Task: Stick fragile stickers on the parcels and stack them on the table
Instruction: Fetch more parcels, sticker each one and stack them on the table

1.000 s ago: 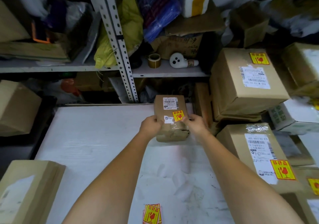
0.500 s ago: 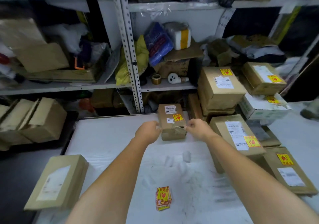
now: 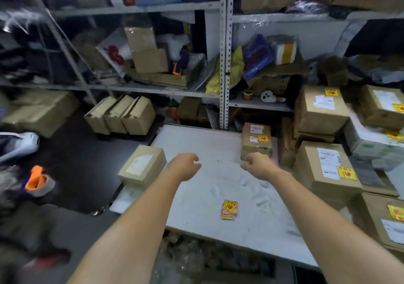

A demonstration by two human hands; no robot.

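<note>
Body in view: 2 forearms and 2 hands; nothing else of the person shows
Left forearm [image 3: 135, 218]: bare along its whole visible length, lower edge to wrist; smooth
Left hand [image 3: 185, 166]: bare; back and knuckles show
Right forearm [image 3: 323, 213]: bare along its whole visible length; smooth
Right hand [image 3: 256, 166]: bare; fingertips blurred, fine detail unclear

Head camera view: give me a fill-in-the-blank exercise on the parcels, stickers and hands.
1. The small parcel at the far edge of the table carries a yellow ____.
2. The left hand and the right hand both hold ____.
3. The left-edge parcel has a white label but ____ yellow sticker.
Missing words: sticker; nothing; no.
</note>
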